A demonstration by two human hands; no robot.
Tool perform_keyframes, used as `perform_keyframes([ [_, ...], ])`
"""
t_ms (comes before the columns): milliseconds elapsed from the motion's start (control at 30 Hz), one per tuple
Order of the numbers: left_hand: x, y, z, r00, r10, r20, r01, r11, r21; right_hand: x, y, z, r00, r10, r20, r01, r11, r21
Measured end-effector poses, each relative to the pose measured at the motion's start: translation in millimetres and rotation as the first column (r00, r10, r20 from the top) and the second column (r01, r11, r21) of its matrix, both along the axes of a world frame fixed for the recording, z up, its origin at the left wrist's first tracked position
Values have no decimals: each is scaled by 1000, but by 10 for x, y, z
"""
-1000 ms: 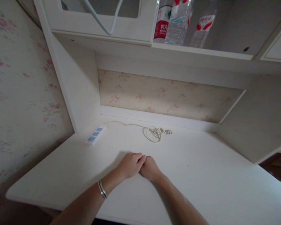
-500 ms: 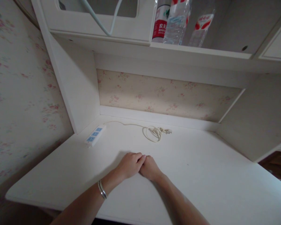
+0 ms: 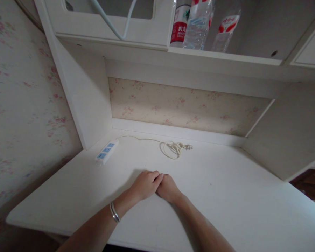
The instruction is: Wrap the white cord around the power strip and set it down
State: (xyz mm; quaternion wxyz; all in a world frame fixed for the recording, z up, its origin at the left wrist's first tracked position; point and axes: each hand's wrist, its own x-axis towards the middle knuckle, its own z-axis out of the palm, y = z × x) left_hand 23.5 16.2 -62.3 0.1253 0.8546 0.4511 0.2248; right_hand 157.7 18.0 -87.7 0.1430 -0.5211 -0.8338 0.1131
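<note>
My left hand (image 3: 146,183) and my right hand (image 3: 168,188) rest together on the white desk (image 3: 225,206), near its front middle. Both are closed, with curled fingers pressed against each other where they meet. No object shows in either one. A silver bracelet (image 3: 114,212) circles my left wrist. Beyond my hands lies a white power strip (image 3: 106,152) with blue socket faces, towards the left. Its pale cord (image 3: 174,149) runs along the back and ends in a loose coil with the plug at its right end.
Over the desk hangs a white cabinet (image 3: 136,43). On its open shelf stand a red-labelled bottle (image 3: 179,26) and clear plastic bottles (image 3: 196,29). A pale blue cable (image 3: 112,28) dangles before the cabinet door. Side panels (image 3: 78,91) bound the desk left and right.
</note>
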Motion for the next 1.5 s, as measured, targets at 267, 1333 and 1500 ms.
perform_keyframes([
  [267, 4, -4, 14, 1000, 6, 9, -6, 1000, -17, 8, -10, 12, 1000, 0, -22, 0, 1000, 18],
  [1333, 7, -2, 30, 1000, 10, 10, -9, 998, -55, 15, 4, -10, 1000, 1, -27, -1, 1000, 7],
  [1500, 8, -5, 22, 1000, 8, 30, -6, 998, -61, 17, 0, -9, 999, 5, -44, -5, 1000, -3],
])
